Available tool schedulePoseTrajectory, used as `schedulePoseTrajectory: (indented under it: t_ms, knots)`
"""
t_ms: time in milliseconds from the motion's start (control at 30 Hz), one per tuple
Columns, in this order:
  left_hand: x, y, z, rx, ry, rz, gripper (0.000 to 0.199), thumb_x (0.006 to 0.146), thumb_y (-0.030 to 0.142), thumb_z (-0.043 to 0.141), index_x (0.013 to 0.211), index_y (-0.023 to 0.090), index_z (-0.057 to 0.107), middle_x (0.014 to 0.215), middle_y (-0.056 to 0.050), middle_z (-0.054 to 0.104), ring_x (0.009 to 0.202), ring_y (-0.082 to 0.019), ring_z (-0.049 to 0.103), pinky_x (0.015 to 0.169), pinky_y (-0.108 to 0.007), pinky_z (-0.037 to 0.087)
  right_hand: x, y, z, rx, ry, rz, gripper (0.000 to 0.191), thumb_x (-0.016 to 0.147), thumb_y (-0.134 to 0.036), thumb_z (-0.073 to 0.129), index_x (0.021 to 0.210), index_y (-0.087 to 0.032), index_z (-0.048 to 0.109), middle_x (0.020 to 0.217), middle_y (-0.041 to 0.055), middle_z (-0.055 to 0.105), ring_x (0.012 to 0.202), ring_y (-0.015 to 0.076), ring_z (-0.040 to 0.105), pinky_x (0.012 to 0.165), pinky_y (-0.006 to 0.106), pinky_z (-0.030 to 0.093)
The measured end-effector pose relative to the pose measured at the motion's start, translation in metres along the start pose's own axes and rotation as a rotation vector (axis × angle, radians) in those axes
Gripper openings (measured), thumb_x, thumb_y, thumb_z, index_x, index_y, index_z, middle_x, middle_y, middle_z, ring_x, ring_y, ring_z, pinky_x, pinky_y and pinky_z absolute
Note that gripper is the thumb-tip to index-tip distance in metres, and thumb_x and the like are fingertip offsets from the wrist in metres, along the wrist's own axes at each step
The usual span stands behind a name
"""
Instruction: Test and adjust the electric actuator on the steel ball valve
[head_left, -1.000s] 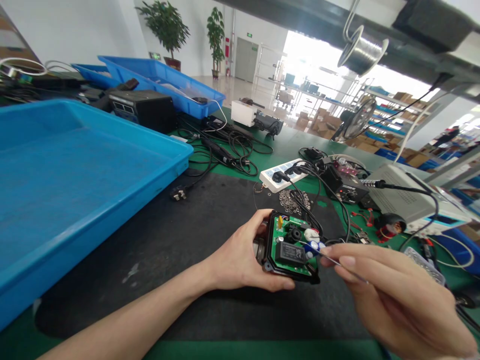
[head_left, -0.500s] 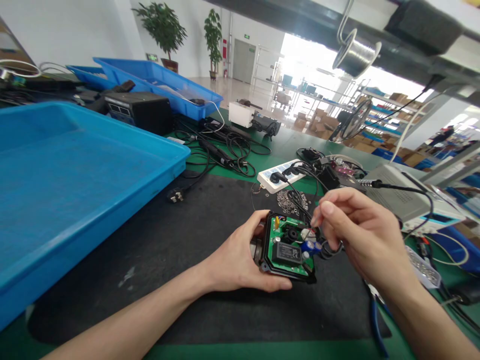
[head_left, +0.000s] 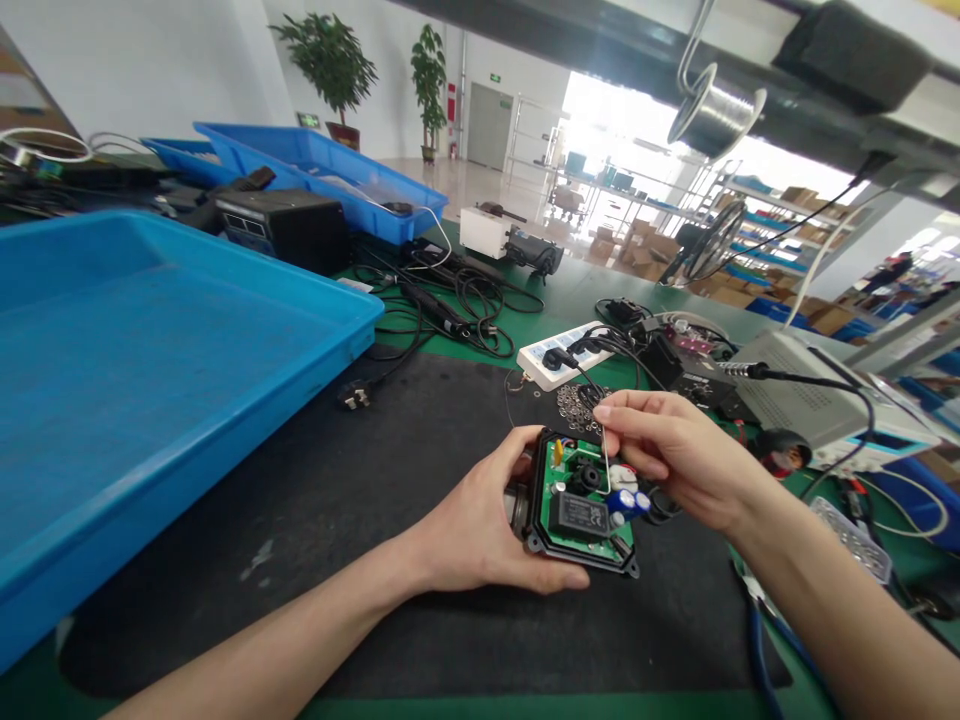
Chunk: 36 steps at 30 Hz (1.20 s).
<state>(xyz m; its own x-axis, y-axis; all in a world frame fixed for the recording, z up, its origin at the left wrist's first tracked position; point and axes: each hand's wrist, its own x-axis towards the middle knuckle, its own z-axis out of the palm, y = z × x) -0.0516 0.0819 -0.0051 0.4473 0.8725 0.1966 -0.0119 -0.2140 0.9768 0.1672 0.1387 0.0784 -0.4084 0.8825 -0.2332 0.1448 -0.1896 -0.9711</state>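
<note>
At a green workbench, you hold a square black housing over the dark mat, its open face tilted up toward you to show a green circuit board. Whether its underside rests on the mat cannot be told from here. The housing looks stiff, fairly light for one hand and probably smooth enough to slip in a loose grip; the outer walls and rim are the place to take hold. The board is likely the fragile part, above all the blue capacitors standing near its right edge and the white part just beyond them, which could bend under a stray push, while the black block nearer you seems sturdier. Your left hand is spread fairly wide, clasping the housing from its left side, thumb along the near edge and fingers toward the far corner, clear of the components. Your right hand is drawn narrow, thumb and forefinger pinching a thin metal tool, slim, bent at its lower end and apparently stiff. That end reaches down beside the round black part, though whether it touches anything cannot be told
</note>
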Motion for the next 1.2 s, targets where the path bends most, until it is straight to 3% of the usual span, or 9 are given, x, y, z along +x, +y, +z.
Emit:
schedulePoseTrajectory:
  t_ms: [267,467,800,1133,1200]
  knots:
    - [-0.001,-0.002,0.001,0.011,0.005,0.018,0.095,0.062,0.04,0.1,0.138,0.034,0.043,0.131,0.001,0.067,0.121,-0.023,0.067,0.107,-0.036,0.053,-0.014,0.002,0.016,-0.172,0.222,-0.21,0.023,0.097,-0.039,0.07,0.095,-0.017,0.062,0.069,-0.0019,0.066,0.047,0.0043,0.039,0.045,0.019,0.028]
    - [-0.001,-0.002,0.001,0.005,0.004,0.02,0.096,0.061,0.04,0.1,0.139,0.034,0.042,0.133,0.0,0.066,0.123,-0.023,0.066,0.11,-0.037,0.052,-0.019,0.0,0.021,-0.298,0.269,-0.34,0.022,0.099,-0.04,0.069,0.096,-0.019,0.063,0.069,-0.0038,0.062,0.054,0.0065,0.046,0.048,0.018,0.036]
    - [-0.001,-0.002,0.0,0.008,0.007,0.026,0.098,0.06,0.041,0.1,0.139,0.033,0.042,0.133,-0.002,0.066,0.123,-0.025,0.066,0.11,-0.039,0.052,-0.016,0.007,0.024,-0.241,0.294,-0.323,0.025,0.098,-0.044,0.07,0.099,-0.02,0.065,0.067,-0.0048,0.06,0.052,0.0061,0.044,0.047,0.017,0.035]
    - [-0.001,-0.001,0.002,-0.043,0.031,-0.039,0.098,0.061,0.041,0.101,0.14,0.032,0.042,0.131,-0.002,0.067,0.12,-0.025,0.067,0.103,-0.038,0.055,-0.047,0.011,0.031,-0.478,0.533,-0.671,0.01,0.101,-0.031,0.069,0.107,-0.026,0.063,0.09,-0.0008,0.068,0.071,0.0113,0.063,0.06,0.024,0.049]
    - [-0.001,-0.002,0.003,-0.037,0.037,-0.047,0.099,0.06,0.041,0.101,0.139,0.032,0.042,0.13,-0.002,0.067,0.12,-0.025,0.067,0.103,-0.037,0.055,-0.048,0.014,0.03,-0.512,0.534,-0.713,0.01,0.1,-0.028,0.068,0.108,-0.027,0.063,0.093,-0.0004,0.068,0.074,0.0121,0.064,0.063,0.026,0.051]
